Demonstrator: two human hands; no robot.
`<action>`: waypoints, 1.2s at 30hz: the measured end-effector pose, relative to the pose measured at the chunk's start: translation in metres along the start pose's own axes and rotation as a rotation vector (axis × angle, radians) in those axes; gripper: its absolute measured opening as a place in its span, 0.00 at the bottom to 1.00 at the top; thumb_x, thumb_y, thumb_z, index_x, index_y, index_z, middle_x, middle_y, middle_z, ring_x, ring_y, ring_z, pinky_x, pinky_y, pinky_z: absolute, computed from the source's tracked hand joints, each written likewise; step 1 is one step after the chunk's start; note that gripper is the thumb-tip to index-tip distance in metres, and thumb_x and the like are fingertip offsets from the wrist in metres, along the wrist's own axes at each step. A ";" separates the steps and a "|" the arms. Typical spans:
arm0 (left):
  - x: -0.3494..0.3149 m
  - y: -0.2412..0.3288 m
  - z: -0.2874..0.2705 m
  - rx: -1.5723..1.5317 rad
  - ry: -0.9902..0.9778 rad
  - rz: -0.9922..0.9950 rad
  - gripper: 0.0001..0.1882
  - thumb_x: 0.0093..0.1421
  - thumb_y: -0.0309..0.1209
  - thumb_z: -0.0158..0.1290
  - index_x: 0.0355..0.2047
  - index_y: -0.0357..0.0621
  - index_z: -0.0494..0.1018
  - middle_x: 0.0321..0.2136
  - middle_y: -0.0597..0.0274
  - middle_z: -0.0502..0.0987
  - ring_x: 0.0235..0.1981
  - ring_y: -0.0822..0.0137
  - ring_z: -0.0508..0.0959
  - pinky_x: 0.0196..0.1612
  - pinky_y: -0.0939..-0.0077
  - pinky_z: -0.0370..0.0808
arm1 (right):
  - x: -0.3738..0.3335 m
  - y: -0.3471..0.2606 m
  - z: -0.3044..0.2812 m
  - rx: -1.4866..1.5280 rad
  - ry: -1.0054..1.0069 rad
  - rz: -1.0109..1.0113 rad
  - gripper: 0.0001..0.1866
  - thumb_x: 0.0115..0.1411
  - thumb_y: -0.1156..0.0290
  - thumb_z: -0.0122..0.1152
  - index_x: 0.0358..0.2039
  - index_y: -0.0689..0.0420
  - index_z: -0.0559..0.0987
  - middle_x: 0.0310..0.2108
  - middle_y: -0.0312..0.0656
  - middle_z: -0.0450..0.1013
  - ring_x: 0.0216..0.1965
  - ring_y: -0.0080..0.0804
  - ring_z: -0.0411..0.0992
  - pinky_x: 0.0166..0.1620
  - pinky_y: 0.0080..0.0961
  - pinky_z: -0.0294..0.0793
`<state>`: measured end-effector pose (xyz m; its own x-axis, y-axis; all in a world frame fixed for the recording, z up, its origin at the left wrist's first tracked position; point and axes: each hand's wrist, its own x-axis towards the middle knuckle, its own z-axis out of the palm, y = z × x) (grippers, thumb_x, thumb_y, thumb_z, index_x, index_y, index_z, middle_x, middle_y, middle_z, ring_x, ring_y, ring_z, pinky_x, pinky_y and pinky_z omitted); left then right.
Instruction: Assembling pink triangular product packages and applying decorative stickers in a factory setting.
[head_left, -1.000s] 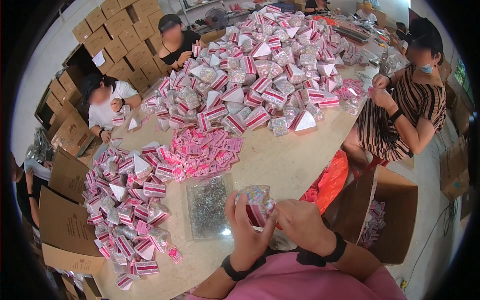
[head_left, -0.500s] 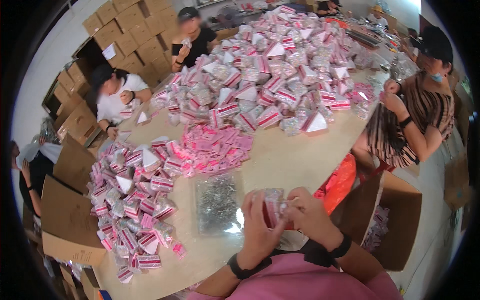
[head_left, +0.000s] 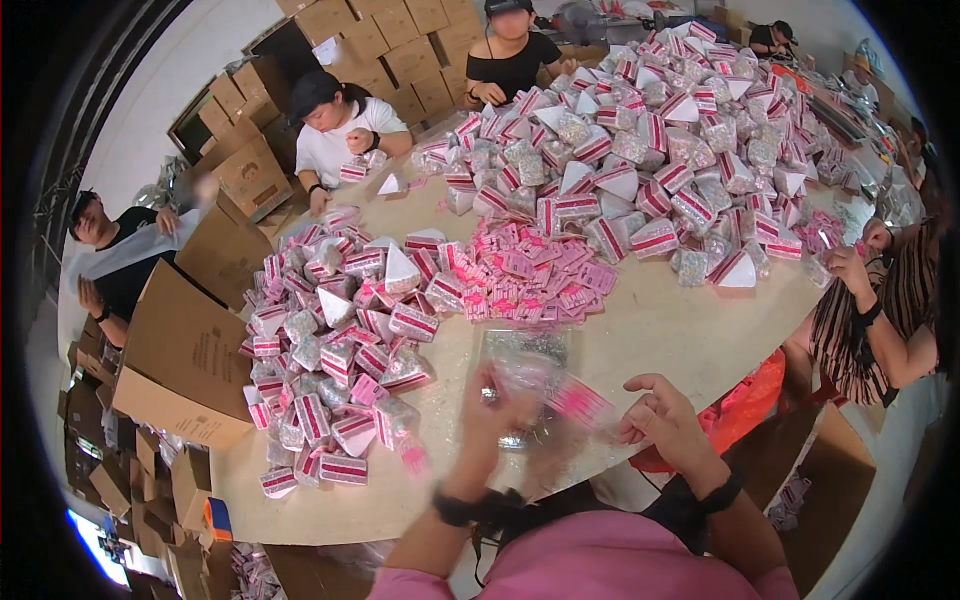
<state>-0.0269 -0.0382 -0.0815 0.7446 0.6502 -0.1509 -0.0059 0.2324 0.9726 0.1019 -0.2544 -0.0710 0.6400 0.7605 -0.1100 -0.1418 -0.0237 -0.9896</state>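
Observation:
My left hand (head_left: 497, 412), smeared by motion, is closed on a clear packet (head_left: 530, 373) in front of me. A pink printed card (head_left: 581, 403) trails from the packet toward my right hand; the blur hides how they join. My right hand (head_left: 660, 425) is held up beside the card, fingers partly curled and apart, and no object shows in its grasp. Beneath my left hand lies a stack of clear plastic bags (head_left: 500, 345). Just beyond it is a heap of pink cards (head_left: 535, 275).
Wedge-shaped pink and white packets form a left pile (head_left: 340, 345) and a larger far pile (head_left: 640, 150). An open carton (head_left: 190, 350) stands left, and a red plastic bag (head_left: 750, 400) hangs at the right table edge. Several people work around the table (head_left: 700, 320).
My hands have moved apart; earlier both held a packet together. The left hand now swings the packet leftward, and the right hand's fingers have loosened. The whole view has shifted left.

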 end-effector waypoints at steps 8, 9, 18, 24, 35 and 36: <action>0.055 0.093 -0.176 0.905 0.819 0.765 0.34 0.58 0.36 0.55 0.59 0.32 0.56 0.48 0.38 0.71 0.50 0.49 0.72 0.54 0.64 0.66 | -0.014 0.027 -0.021 0.114 0.017 0.180 0.10 0.61 0.72 0.52 0.40 0.64 0.72 0.25 0.39 0.73 0.24 0.24 0.74 0.28 0.16 0.72; 0.053 0.091 -0.180 1.167 0.816 0.794 0.33 0.58 0.36 0.56 0.58 0.31 0.57 0.49 0.36 0.70 0.52 0.47 0.70 0.57 0.64 0.63 | -0.015 0.029 -0.020 0.117 0.014 0.186 0.10 0.61 0.72 0.52 0.39 0.65 0.72 0.25 0.39 0.73 0.24 0.24 0.74 0.28 0.16 0.72; 0.034 -0.027 -0.026 1.428 -0.153 0.633 0.12 0.50 0.30 0.57 0.34 0.40 0.73 0.31 0.54 0.73 0.35 0.52 0.72 0.39 0.61 0.71 | -0.023 0.035 -0.016 0.018 -0.023 0.257 0.09 0.59 0.74 0.51 0.37 0.66 0.73 0.24 0.39 0.72 0.25 0.24 0.73 0.30 0.18 0.73; 0.046 -0.041 -0.040 1.388 -0.262 0.509 0.05 0.51 0.27 0.53 0.27 0.40 0.69 0.30 0.51 0.71 0.36 0.48 0.71 0.39 0.57 0.69 | -0.030 0.037 -0.019 0.018 -0.007 0.281 0.09 0.59 0.73 0.51 0.37 0.66 0.73 0.24 0.39 0.72 0.25 0.24 0.72 0.30 0.19 0.73; 0.050 -0.033 -0.048 1.273 -0.279 0.428 0.05 0.52 0.28 0.54 0.27 0.40 0.72 0.29 0.52 0.72 0.33 0.51 0.73 0.37 0.61 0.70 | -0.030 0.051 -0.018 0.038 -0.026 0.271 0.09 0.60 0.73 0.51 0.37 0.66 0.74 0.24 0.40 0.72 0.24 0.24 0.72 0.29 0.18 0.73; 0.049 -0.026 -0.047 1.233 -0.264 0.425 0.05 0.52 0.28 0.54 0.26 0.39 0.73 0.28 0.52 0.72 0.32 0.51 0.73 0.36 0.62 0.70 | -0.029 0.050 -0.019 0.042 -0.027 0.263 0.09 0.59 0.73 0.51 0.37 0.66 0.74 0.24 0.40 0.72 0.24 0.24 0.72 0.29 0.18 0.73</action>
<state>-0.0219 0.0215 -0.1222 0.9425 0.3173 0.1052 0.2315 -0.8465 0.4794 0.0906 -0.2900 -0.1195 0.5565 0.7491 -0.3594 -0.3321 -0.1959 -0.9227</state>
